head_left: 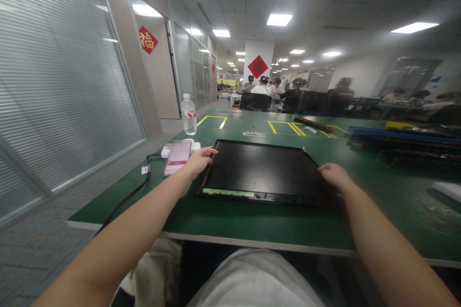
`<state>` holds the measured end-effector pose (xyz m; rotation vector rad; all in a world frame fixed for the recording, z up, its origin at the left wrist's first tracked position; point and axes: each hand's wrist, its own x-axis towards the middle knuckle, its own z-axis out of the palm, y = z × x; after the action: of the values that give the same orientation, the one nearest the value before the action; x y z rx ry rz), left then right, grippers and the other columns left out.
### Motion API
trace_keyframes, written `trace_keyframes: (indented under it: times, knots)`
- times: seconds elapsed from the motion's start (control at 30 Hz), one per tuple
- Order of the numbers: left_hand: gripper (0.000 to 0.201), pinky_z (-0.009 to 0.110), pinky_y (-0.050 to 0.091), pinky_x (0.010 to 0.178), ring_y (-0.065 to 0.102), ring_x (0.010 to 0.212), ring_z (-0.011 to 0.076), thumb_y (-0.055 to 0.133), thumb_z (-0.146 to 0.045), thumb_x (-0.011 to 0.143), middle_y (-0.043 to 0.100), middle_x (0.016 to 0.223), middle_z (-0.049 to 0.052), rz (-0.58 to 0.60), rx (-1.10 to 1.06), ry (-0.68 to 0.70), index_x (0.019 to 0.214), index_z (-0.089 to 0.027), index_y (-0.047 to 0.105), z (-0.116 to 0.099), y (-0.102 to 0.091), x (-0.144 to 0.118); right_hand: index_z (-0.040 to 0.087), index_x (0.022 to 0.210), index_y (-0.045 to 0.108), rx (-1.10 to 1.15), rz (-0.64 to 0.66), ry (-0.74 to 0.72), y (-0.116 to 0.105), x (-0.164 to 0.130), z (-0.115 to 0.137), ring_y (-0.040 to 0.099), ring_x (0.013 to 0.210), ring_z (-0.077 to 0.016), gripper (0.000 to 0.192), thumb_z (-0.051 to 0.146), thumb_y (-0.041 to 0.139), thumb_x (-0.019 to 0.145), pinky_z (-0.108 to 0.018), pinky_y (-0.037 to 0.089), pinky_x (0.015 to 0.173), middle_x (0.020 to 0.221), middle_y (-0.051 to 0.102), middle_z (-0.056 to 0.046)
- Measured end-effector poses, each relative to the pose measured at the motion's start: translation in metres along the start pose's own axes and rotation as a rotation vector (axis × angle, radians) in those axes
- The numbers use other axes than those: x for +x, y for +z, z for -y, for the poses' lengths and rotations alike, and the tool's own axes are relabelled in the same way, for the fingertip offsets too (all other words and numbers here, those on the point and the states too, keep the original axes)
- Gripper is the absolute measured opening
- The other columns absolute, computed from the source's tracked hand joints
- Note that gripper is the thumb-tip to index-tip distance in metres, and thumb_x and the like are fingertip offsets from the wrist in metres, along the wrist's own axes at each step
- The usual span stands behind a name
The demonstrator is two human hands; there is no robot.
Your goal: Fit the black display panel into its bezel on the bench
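A flat black display panel [266,168] lies on the green tabletop in front of me, its dark face up. Along its near edge runs a thin frame with a light green strip [226,193] on the left part. My left hand [200,160] grips the panel's left edge near the far corner, fingers closed on the rim. On the opposite side my right hand [335,176] holds the right edge between thumb and fingers; some of its fingers are hidden underneath.
Left of the panel are a phone [178,157], a black cable [133,194] and a water bottle [189,115]. Yellow tape [288,128] marks the far tabletop, near a dark strip [313,123]. Stacked dark panels [406,146] sit at right. Several people sit farther back.
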<state>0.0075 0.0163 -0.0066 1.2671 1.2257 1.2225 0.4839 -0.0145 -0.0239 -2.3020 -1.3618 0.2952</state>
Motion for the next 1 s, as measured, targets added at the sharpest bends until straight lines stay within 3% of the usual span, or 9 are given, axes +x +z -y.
trace_keyframes:
  times: [0.33,0.67,0.8,1.0]
  knots:
    - [0.041,0.025,0.051,0.047,0.063,0.051,0.0154,0.053,0.003,0.052,0.072,0.074,0.001,-0.114,-0.233,-0.11,0.085,-0.017,0.064,-0.011,0.009,-0.006,0.018,0.088,0.077,0.047,0.02,-0.005,0.002,0.004,-0.004,0.07,0.082,-0.023,0.025,0.01,0.06,0.071,-0.029,0.052,0.073,0.097,0.076,-0.011]
    - [0.048,0.026,0.055,0.055,0.07,0.065,0.0163,0.061,0.003,0.058,0.075,0.101,0.006,-0.157,-0.341,-0.08,0.101,-0.019,0.06,-0.012,0.008,-0.004,0.017,0.095,0.076,0.027,0.064,0.023,-0.001,-0.002,0.001,0.07,0.082,-0.0225,0.029,0.012,0.057,0.074,-0.029,0.052,0.074,0.095,0.075,-0.011]
    - [0.046,0.026,0.057,0.059,0.071,0.071,0.0169,0.07,-0.001,0.063,0.074,0.102,0.005,-0.135,-0.301,-0.075,0.103,-0.02,0.06,-0.012,0.007,-0.005,0.018,0.095,0.076,0.036,0.04,0.031,-0.001,-0.003,0.001,0.07,0.081,-0.0224,0.028,0.013,0.058,0.074,-0.028,0.052,0.072,0.095,0.075,-0.01]
    - [0.059,0.029,0.059,0.057,0.072,0.063,0.0179,0.08,-0.005,0.065,0.076,0.094,0.005,-0.124,-0.335,-0.136,0.119,-0.02,0.059,-0.018,0.008,-0.009,0.019,0.088,0.077,0.049,0.019,0.0,0.0,-0.002,-0.001,0.07,0.077,-0.0211,0.023,0.014,0.06,0.073,-0.026,0.05,0.068,0.089,0.075,-0.009]
